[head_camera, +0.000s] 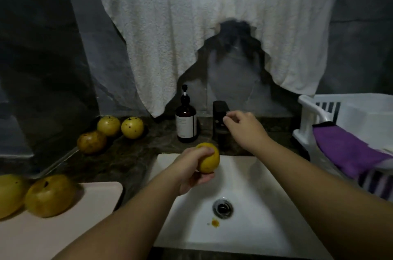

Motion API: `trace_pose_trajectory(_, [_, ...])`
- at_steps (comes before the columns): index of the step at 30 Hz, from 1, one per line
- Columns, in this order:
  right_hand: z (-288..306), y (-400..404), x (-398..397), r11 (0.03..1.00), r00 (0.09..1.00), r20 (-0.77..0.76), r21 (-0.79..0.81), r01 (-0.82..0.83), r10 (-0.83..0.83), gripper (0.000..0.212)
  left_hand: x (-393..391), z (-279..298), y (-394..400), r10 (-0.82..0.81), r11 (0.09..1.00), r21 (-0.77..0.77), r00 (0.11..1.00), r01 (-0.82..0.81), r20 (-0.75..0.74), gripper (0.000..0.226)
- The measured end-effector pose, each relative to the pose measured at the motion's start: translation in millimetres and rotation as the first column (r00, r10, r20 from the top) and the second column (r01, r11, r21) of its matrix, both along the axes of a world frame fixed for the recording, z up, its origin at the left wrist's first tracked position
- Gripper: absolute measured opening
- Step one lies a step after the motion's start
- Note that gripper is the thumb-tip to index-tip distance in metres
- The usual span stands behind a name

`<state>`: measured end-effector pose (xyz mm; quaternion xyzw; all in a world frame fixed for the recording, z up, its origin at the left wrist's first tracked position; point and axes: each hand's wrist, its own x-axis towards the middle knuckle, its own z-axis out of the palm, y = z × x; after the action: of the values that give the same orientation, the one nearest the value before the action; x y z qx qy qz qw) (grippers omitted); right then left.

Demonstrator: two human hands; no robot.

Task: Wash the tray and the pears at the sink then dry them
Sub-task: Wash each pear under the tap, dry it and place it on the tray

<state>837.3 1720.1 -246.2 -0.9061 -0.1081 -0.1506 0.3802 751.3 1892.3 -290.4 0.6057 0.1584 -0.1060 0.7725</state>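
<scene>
My left hand [192, 169] grips a yellow pear [209, 158] over the back of the white sink [251, 228]. My right hand [244, 125] reaches to the black faucet [220, 123], its fingertips at the top of it; whether they hold it I cannot tell. No water is visible. A pale tray [89, 198] lies on the counter at lower left with two pears [49, 195] on it. Three more spotted pears [131, 127] sit on the dark counter at the back left.
A brown pump bottle [186, 123] stands left of the faucet. A white towel [191, 26] hangs over the wall behind. A white plastic basket [340, 115] with a purple cloth [348, 151] stands at the right. An orange speck lies near the drain [222, 208].
</scene>
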Motion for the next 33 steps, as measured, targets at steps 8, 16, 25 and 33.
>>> trace_pose_trajectory(8, [-9.7,6.9,31.7,0.997,0.994,-0.078,0.013,-0.070,0.071,0.048,33.0,-11.5,-15.6,-0.063,0.997,-0.048,0.998,0.063,-0.017,0.029])
trace_pose_trajectory(16, [-11.7,6.7,38.9,0.986,0.982,-0.119,0.104,-0.134,0.146,0.048,39.8,-17.9,-19.8,-0.062,0.997,-0.049,0.997,0.060,-0.045,0.040])
trace_pose_trajectory(25, [-7.9,6.8,39.6,0.964,0.959,-0.172,0.183,-0.192,0.224,0.050,44.8,-15.4,-27.9,-0.071,0.996,-0.049,0.996,0.069,-0.061,0.037])
trace_pose_trajectory(33, [-38.2,-0.7,2.7,0.948,0.892,-0.444,0.242,0.208,-0.082,0.066,43.3,-29.2,-37.5,-0.114,0.993,0.009,0.993,0.114,0.006,0.026])
